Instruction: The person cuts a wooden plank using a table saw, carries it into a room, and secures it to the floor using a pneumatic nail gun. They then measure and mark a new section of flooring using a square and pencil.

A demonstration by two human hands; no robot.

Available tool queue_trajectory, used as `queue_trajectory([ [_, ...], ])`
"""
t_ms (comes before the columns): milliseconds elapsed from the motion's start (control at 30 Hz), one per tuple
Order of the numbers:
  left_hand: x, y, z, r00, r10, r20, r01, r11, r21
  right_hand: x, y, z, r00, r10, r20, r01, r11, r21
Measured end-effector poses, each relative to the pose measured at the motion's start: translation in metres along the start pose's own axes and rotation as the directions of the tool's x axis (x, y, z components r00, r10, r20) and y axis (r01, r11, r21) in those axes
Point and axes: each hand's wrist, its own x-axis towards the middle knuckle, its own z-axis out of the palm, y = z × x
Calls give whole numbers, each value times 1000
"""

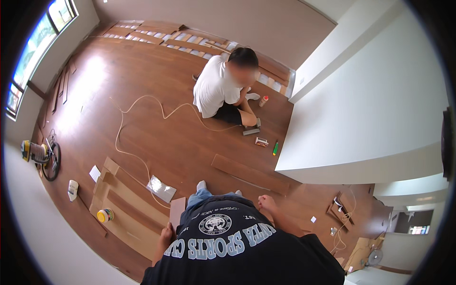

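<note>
I stand on a dark wooden floor (156,95) and look down over my dark printed T-shirt. My left hand (166,236) is at my left side and grips the lower end of a short brown wooden board (177,211), which points away from me. My right hand (267,203) hangs in front of my right side with the fingers loosely bent and nothing in it. A long loose plank (249,174) lies on the floor just beyond it. My foot in a pale sock (201,185) shows below the shirt.
Another person in a white shirt (216,88) sits on the floor ahead, with a tool (251,129), a small box (261,141) and a green marker (275,148) close by. A cable (142,102) loops across the floor. Stacked pale planks (126,213) and a yellow-lidded can (105,215) lie at my left. A white wall block (370,109) stands on the right.
</note>
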Motion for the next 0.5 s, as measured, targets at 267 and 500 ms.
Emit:
queue_trajectory([
  [267,7,20,-17,993,-117,10,114,984,137,34,-49,-35,997,70,36,-79,905,417],
  [500,11,41,-18,993,-27,114,16,995,97,95,-281,-234,903,-85,-421,309,808,501],
])
